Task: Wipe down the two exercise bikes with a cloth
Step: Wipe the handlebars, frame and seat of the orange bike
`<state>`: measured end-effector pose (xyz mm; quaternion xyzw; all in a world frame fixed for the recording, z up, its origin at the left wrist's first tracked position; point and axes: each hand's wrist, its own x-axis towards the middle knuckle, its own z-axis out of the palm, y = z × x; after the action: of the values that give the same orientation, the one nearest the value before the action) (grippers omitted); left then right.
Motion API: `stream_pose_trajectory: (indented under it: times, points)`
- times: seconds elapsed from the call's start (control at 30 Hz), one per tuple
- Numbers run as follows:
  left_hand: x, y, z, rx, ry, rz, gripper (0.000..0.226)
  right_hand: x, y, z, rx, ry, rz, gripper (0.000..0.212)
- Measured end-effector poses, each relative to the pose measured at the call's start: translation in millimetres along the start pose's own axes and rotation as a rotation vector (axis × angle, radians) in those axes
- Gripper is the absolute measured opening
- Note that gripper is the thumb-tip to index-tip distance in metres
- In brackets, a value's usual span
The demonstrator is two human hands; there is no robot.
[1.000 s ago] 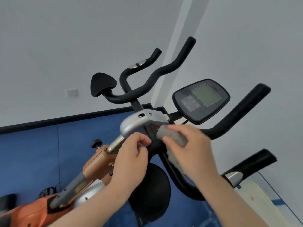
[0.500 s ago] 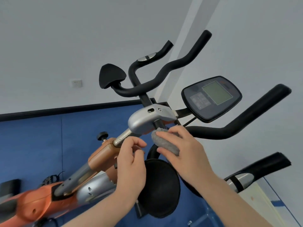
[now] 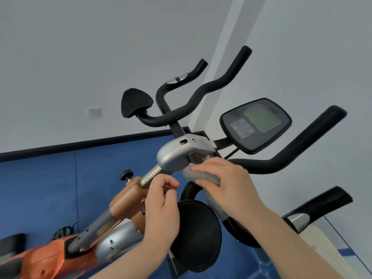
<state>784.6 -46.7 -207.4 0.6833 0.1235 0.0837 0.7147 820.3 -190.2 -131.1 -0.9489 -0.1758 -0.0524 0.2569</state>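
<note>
Mid-wipe on the near bike's handlebar stem (image 3: 194,158): the right hand (image 3: 227,184) grips the grey cloth (image 3: 199,175) just under the silver bracket (image 3: 177,154), the left hand (image 3: 163,206), fingers curled, apparently steadies the post (image 3: 150,177); next, probably rub along the bars.

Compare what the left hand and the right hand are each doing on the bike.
The right hand holds a grey cloth just below the silver stem housing; the left hand holds no cloth. The left hand's fingers curl beside the chrome post, lower than the right. Both are bare and near the stem.
</note>
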Motion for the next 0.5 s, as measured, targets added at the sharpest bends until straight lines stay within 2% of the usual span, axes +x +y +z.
stream_pose_trajectory:
  times: [0.07, 0.1, 0.23, 0.3, 0.37, 0.43, 0.5]
  points:
    - [1, 7, -1, 0.032, -0.033, 0.018, 0.037, -10, -1, 6, 0.016, -0.045, -0.015, 0.032]
    - [4, 15, -2, 0.039, -0.047, 0.043, 0.039, -11, 2, 6, 0.001, -0.011, -0.001, 0.033]
    - [28, 58, 3, -0.016, -0.076, 0.243, 0.039, -19, 24, -9, -0.095, 0.362, 0.185, 0.028]
    - [41, 71, 15, 0.015, -0.17, 0.281, 0.039, -23, 34, -20, -0.081, 0.552, 0.331, 0.026]
    - [48, 72, 33, 0.087, -0.3, 0.246, 0.041, -18, 32, -21, -0.076, 0.644, 0.397, 0.024]
    - [51, 65, 48, 0.132, -0.398, 0.196, 0.04, -11, 20, -12, -0.101, 0.572, 0.303, 0.026]
    - [52, 58, 56, 0.129, -0.42, 0.163, 0.04, -16, 14, 0, -0.219, 0.402, 0.178, 0.031]
